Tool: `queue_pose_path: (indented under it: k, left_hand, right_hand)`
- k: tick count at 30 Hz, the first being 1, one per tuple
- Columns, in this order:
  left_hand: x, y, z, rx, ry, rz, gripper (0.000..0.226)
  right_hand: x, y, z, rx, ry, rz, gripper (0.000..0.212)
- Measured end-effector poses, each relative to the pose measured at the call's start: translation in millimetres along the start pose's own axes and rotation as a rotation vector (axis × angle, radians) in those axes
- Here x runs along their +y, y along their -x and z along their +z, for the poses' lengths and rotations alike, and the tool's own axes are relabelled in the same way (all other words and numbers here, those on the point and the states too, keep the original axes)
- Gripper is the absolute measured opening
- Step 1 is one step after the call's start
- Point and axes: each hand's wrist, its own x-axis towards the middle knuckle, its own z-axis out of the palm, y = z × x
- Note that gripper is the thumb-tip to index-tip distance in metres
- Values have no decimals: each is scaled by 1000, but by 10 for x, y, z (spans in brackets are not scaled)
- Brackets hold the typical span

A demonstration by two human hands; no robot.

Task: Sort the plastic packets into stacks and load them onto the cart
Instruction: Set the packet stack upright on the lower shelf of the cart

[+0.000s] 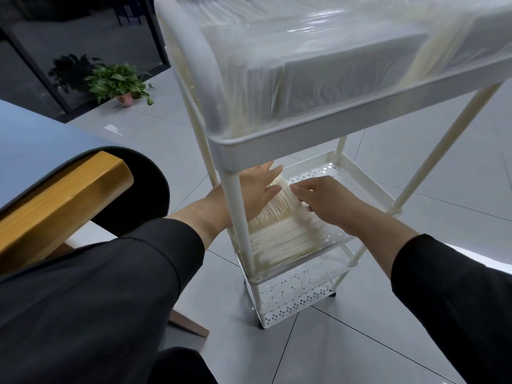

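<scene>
Here, one white three-tier cart [230,159] stood on the grey tiled floor [346,350], and both hands were down at its middle tier [368,187]. The left hand [249,189] lay with straight fingers flat against the left side of a stack of plastic packets [279,200] standing on edge; it gripped nothing. The right hand [324,199] pressed the stack's right side, fingers bent at its edge; whether it pinched a packet I could not tell. A second stack of packets [285,242] lay flat in the same tier, just in front of the upright one and touching it. The top tier [332,123] was full: two wrapped bundles [346,81] could be counted, though motion blur hid any finer count. Bottom tier [293,297]: perforated wall showed, contents not visible. Single packets were too thin and too many to count. Two dark sleeves [138,273] covered both forearms. To the left were one blue table [33,151] with a dark edge, one wooden chair part [63,198] beneath it, and one potted plant [116,81] on the floor farther back, well apart from the cart.
</scene>
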Motion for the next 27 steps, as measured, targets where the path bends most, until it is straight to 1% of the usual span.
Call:
queue_pose_path:
  k: [4,6,11,12,14,17,20,24,27]
  left_hand:
    - [56,-10,-8,-164,-38,6,51]
    - [71,-8,-4,-195,-60,-6,48]
    - [83,1,8,-144,-17,-19,47]
    - [82,2,19,-135,-6,-21,47]
    - [68,7,41,-117,6,-20,48]
    - [37,25,63,-100,13,-13,48]
    - [21,40,74,-100,16,-15,49]
    - [27,54,96,-116,2,-6,51]
    - [22,57,98,-108,6,-6,52]
  right_hand:
    - [9,0,22,-38,-14,19,37]
    - [49,1,15,-19,-64,39,36]
    - [117,20,-14,-23,-113,68,37]
    - [125,21,-14,-22,-117,67,41]
    - [135,22,-15,7,-109,68,57]
    - [159,68,3,15,-144,77,59]
    - [156,151,74,-7,-227,96,68]
    - [93,243,181,2,-317,103,62]
    - [44,272,242,-2,-365,95,64]
